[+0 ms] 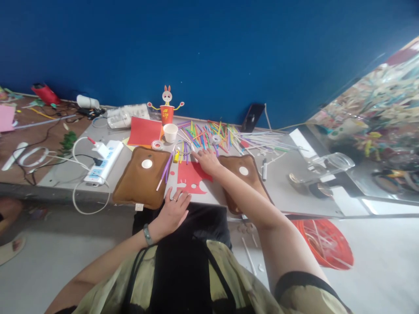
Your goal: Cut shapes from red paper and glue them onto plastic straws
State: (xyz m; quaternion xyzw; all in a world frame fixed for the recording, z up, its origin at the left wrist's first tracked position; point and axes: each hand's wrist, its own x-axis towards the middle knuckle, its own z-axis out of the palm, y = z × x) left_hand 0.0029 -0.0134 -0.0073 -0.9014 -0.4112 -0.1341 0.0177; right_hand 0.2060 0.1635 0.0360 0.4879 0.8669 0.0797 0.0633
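Note:
My left hand [175, 210], with a ring and a bracelet, rests at the table's front edge. Its fingers are stretched out and hold nothing. Just beyond them lies a sheet of red paper [193, 178] with shapes cut out of it, small red and white pieces beside it. My right hand [207, 162] reaches over the paper's far right corner, palm down with the fingers spread. The fingertips are close to a slim white pen-like thing [192, 148] and several purple sticks [187, 158]; whether they touch is unclear. A small yellow bottle-like thing [176, 156] stands nearby.
Brown cushion-like warmers [139, 179] flank the paper. Behind are a white paper cup [170, 132], a red cup with a rabbit figure [166, 114] and many coloured pipe cleaners [203, 133]. A power strip [106, 163] lies left; a clear jar [334, 165] right; a red basket [327, 244] below.

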